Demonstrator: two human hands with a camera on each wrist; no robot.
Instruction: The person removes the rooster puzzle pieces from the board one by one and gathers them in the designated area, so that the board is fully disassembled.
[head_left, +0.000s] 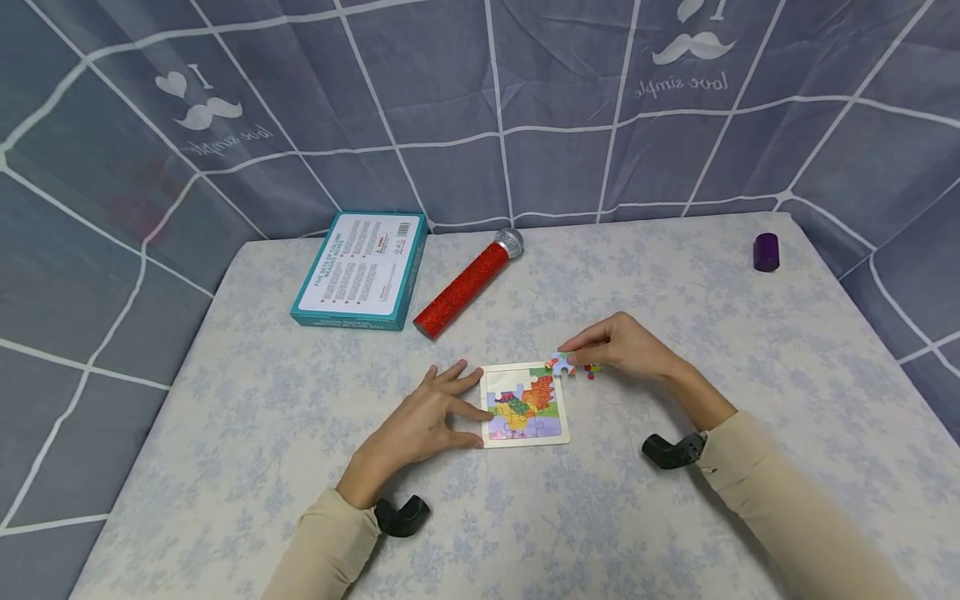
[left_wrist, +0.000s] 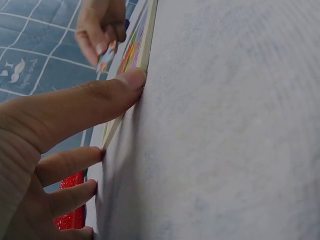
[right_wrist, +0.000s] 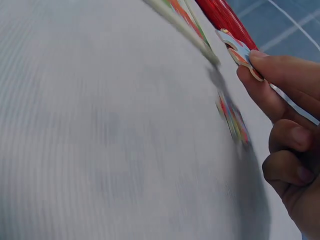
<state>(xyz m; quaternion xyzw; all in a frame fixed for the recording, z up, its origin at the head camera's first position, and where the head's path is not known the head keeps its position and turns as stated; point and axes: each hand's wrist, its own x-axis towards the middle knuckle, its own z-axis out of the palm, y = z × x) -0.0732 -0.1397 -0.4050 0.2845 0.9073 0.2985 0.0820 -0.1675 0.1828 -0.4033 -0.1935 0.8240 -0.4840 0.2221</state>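
A small square jigsaw puzzle board [head_left: 566, 421] with a pale frame lies on the table, part of its colourful picture filled in and its upper left bare. My left hand [head_left: 420, 421] rests at the board's left side, fingers spread and fairly straight. Its thumb [left_wrist: 132, 79] touches the board's edge in the left wrist view. Over the board's upper right corner, my right hand [head_left: 633, 346] pinches a light-blue and orange puzzle piece [head_left: 562, 364] between thumb and forefinger. Another puzzle piece [right_wrist: 232, 120] lies on the table beneath that hand, right of the board.
A red glittery microphone [head_left: 465, 287] with a silver head lies behind the board. To its left is a teal and white box [head_left: 360, 271]. A dark purple cylinder [head_left: 767, 252] stands at the table's far right. Grey curtain with white lines hangs around the table.
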